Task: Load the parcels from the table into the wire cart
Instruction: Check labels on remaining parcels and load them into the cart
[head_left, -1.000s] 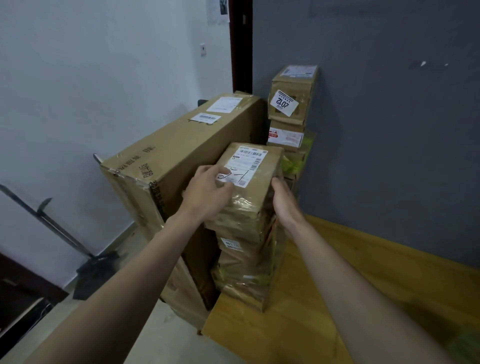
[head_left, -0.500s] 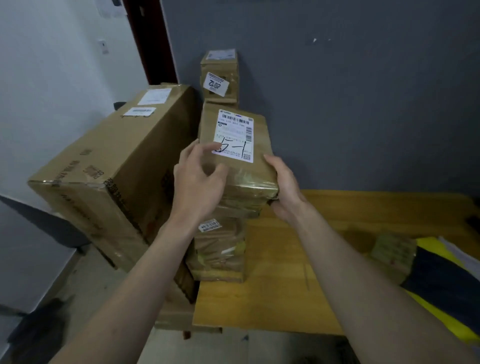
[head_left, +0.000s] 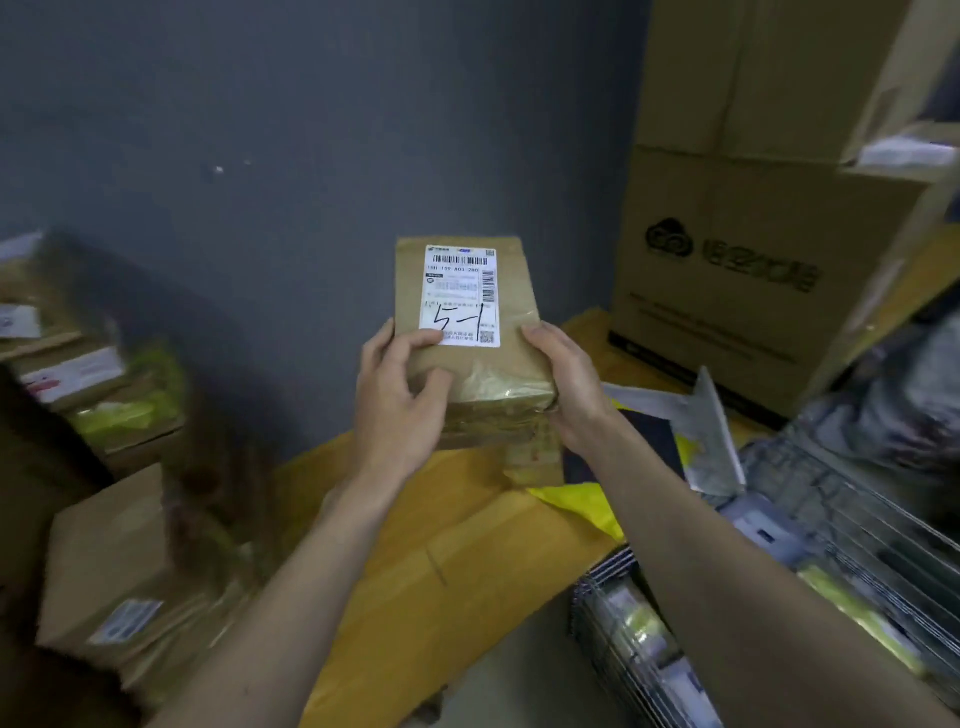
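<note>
Both hands hold one brown cardboard parcel (head_left: 467, 332) up in the air over the wooden table (head_left: 415, 561), its long axis running away from the person and its labelled face turned up toward the camera. The left hand (head_left: 397, 400) grips the near left edge with the thumb laid across the top beside the label, and the right hand (head_left: 563, 384) clasps the near right corner, fingers curled round the taped end. The wire cart (head_left: 779, 597) stands low and to the right, just below the right forearm, so the coming move looks like a swing rightward and down; the right hand is the nearer one to the cart and would likely lead the parcel in. Flat packets already lie behind the cart's wires, blurred. The white shipping label (head_left: 461, 296) carries a barcode, a printed line that reads about "158 159 A03 280", a small square code at the lower right, and a handwritten "5-1" in black marker; the finer print is too small to read. To the right a large carton (head_left: 753, 270) on the table shows a dark cloud-like logo with bold characters beside it, blurred. More labelled parcels (head_left: 98, 395) are stacked at the left, out of focus.
</note>
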